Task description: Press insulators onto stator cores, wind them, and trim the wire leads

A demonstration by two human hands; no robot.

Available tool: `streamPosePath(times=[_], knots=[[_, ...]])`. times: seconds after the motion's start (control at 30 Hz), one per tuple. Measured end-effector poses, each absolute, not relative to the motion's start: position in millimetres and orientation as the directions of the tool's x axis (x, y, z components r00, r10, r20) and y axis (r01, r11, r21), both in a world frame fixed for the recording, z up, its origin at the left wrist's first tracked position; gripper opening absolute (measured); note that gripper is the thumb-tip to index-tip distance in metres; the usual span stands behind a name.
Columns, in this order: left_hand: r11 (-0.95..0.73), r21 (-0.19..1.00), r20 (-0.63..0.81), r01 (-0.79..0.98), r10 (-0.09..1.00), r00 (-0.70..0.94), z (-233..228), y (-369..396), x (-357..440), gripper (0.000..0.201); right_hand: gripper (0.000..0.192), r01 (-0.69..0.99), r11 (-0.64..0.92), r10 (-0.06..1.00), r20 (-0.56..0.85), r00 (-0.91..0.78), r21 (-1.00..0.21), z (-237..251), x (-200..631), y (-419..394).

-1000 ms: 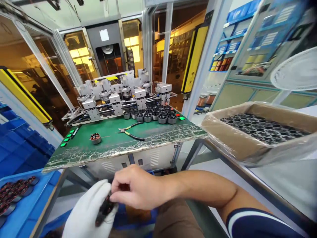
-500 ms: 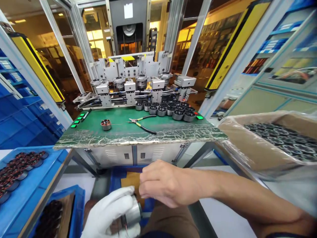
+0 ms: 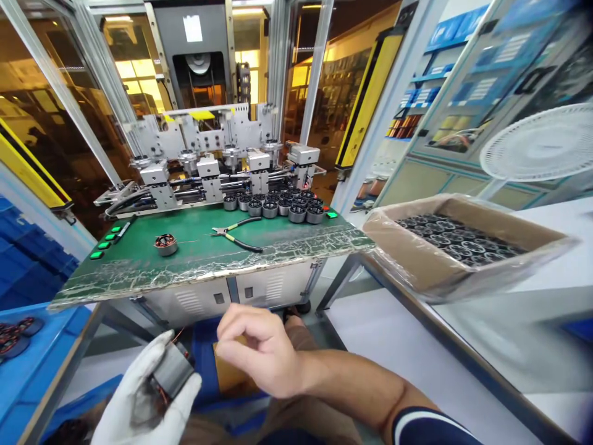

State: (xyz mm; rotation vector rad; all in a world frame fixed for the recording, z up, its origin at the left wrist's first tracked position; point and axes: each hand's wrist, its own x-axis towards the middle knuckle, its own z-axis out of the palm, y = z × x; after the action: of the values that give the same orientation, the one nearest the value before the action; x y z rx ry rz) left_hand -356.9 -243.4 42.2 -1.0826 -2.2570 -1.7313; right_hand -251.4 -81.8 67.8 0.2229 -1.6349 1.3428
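Left hand, white-gloved, low in view below the front edge of the green surface; clasped around a small grey metal cylinder, a stator, fingers wrapped under and behind it. Thin copper wire ends visible at its top and lower side. Right hand, bare, just right of the stator, not touching it; fingers curled in, thumb and forefinger pinched together, whether anything sits between them cannot be told. Forearm leading off to lower right, dark sleeve with white stripe at the edge.

On the green surface, beyond the stator: single wound coil lying alone near the left half; pliers with yellow-black handles to the right of that coil; cluster of grey ring parts at the back right. Machine fixture with four metal blocks along the rear edge. Green buttons at the left edge.

Right of the green surface: cardboard box, plastic-lined, filled with dark ring parts. White fan behind the box. Blue tray left of the stator, dark wound parts at its far left.
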Motion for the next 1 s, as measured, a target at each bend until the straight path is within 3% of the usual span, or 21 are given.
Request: streamPosePath(times=[0.07, 0.13, 0.2, 0.37, 0.43, 0.57, 0.77, 0.9, 1.0], knots=[[0.109, 0.835, 0.441, 0.539, 0.454, -0.774, 38.5, -247.0, -360.1, 0.052, 0.011, -0.677, 0.337, 0.376, 0.752, -0.541, -0.655, 65.2, -252.8, -81.4], [0.102, 0.866, 0.396, 0.490, 0.460, -0.795, 34.1, -249.2, -363.4, 0.053, 0.020, -0.733, 0.330, 0.256, 0.804, -0.538, -0.595, 61.9, -255.3, -84.1], [0.076, 0.881, 0.380, 0.467, 0.474, -0.794, 30.8, -248.8, -364.5, 0.054, 0.020, -0.764, 0.323, 0.230, 0.829, -0.510, -0.559, 60.2, -256.8, -88.5], [0.065, 0.917, 0.334, 0.394, 0.418, -0.845, 36.2, -240.3, -356.0, 0.056, 0.018, -0.646, 0.284, 0.491, 0.686, -0.537, -0.708, 61.6, -253.1, -89.4], [0.081, 0.937, 0.280, 0.341, 0.411, -0.868, 38.5, -238.0, -353.8, 0.060, 0.013, -0.653, 0.284, 0.454, 0.698, -0.553, -0.702, 59.7, -253.4, -88.6], [0.052, 0.961, 0.223, 0.273, 0.440, -0.870, 30.5, -239.0, -356.1, 0.058, 0.024, -0.731, 0.307, 0.303, 0.791, -0.532, -0.609, 54.4, -257.7, -94.0], [0.067, 0.974, 0.160, 0.215, 0.461, -0.873, 31.2, -239.6, -356.4, 0.063, 0.025, -0.607, 0.170, 0.567, 0.581, -0.584, -0.776, 55.8, -256.5, -90.0], [-0.030, 0.991, 0.124, 0.129, 0.554, -0.823, 36.4, -236.3, -358.5, 0.058, 0.029, -0.580, 0.109, 0.588, 0.523, -0.618, -0.808, 50.1, -255.0, -89.6], [-0.037, 0.985, 0.166, 0.171, 0.506, -0.846, 34.7, -237.2, -358.3, 0.052, 0.031, -0.566, 0.099, 0.574, 0.512, -0.639, -0.818, 49.2, -251.9, -83.8]])
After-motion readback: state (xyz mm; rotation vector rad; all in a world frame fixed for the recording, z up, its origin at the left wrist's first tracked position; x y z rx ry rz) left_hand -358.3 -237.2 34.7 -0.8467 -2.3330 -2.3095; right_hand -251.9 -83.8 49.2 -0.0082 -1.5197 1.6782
